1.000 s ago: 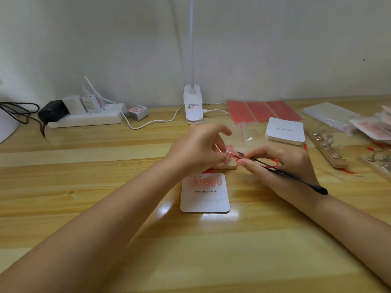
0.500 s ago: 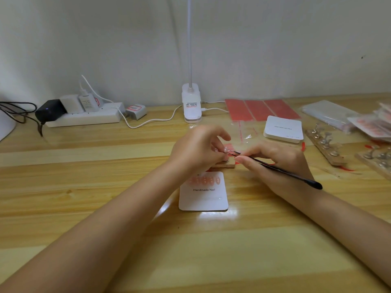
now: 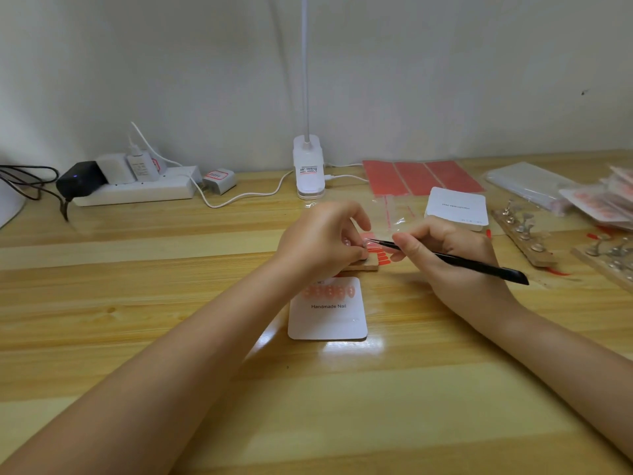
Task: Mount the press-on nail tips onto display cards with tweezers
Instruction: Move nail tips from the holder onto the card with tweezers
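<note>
Wooden desk (image 3: 102,303): left hand (image 3: 318,241) pinches nail tip (image 3: 346,241); right hand (image 3: 442,250) grips tweezers (image 3: 445,258), tips now touching it, having crept leftward. Pickup likely imminent; display card (image 3: 328,320) waits just below left hand.

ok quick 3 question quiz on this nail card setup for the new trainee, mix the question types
1. True or false: the right hand holds the black tweezers.
2. Which words are printed on the display card nearest the person?
A) Handmade Nail
B) Nail Studio
C) Thank You
3. Fill in: the tweezers' tip points toward the ____ hand.

Key:
1. True. The fingers pinch the tweezers like a pen.
2. A. A row of pink nail tips sits above the words.
3. Left. It is curled over a small wooden block.
</note>
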`<state>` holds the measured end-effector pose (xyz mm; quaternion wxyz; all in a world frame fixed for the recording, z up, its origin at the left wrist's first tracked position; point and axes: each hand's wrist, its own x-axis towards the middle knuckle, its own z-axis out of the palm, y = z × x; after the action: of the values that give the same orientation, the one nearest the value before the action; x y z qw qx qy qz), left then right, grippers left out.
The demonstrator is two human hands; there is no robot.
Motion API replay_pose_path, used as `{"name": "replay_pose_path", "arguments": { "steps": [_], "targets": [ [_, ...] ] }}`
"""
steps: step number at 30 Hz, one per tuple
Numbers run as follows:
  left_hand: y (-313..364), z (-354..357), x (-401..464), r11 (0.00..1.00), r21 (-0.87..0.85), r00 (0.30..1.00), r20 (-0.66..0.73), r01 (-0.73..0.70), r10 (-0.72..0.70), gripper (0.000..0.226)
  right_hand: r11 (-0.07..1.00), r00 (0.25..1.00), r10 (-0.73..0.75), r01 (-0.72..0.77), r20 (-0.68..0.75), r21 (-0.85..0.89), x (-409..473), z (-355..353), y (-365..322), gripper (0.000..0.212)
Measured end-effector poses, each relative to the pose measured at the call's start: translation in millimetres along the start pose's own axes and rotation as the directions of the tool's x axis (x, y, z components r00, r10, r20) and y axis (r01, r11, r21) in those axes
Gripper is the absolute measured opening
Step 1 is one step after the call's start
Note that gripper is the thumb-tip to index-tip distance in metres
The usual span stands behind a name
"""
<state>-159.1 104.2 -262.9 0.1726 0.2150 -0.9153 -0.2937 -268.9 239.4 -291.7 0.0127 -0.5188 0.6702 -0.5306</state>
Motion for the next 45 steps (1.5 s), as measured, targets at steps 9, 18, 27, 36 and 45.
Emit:
{"name": "replay_pose_path", "arguments": {
  "steps": [9,18,27,36,45],
  "targets": [
    [1.4,0.4,-0.5,1.000,0.017,1.000,-0.001,0.001,-0.001,0.027,0.999,1.000,-0.009,0.009,-0.005,0.047,0.5,1.0,0.0,0.020],
    [2.7,1.1,-0.4,0.999,0.032,1.000,-0.002,0.009,-0.009,0.027,0.979,0.980,-0.198,0.199,0.032,-0.042,0.5,4.7,-3.4,0.020],
    [2.5,1.1,-0.4,1.000,0.016,1.000,-0.003,0.019,-0.019,0.026,0.968,0.971,-0.238,0.238,0.017,-0.081,-1.0,3.2,0.1,0.022],
    [1.8,1.8,-0.5,1.000,0.006,1.000,-0.012,0.016,-0.016,0.025,0.937,0.945,-0.327,0.327,0.018,-0.121,-0.6,4.6,1.3,0.012],
    [1.5,1.6,-0.4,1.000,0.015,1.000,-0.010,0.012,-0.011,0.025,0.919,0.928,-0.370,0.371,0.037,-0.136,-0.1,5.1,1.6,0.006]
  ]
}}
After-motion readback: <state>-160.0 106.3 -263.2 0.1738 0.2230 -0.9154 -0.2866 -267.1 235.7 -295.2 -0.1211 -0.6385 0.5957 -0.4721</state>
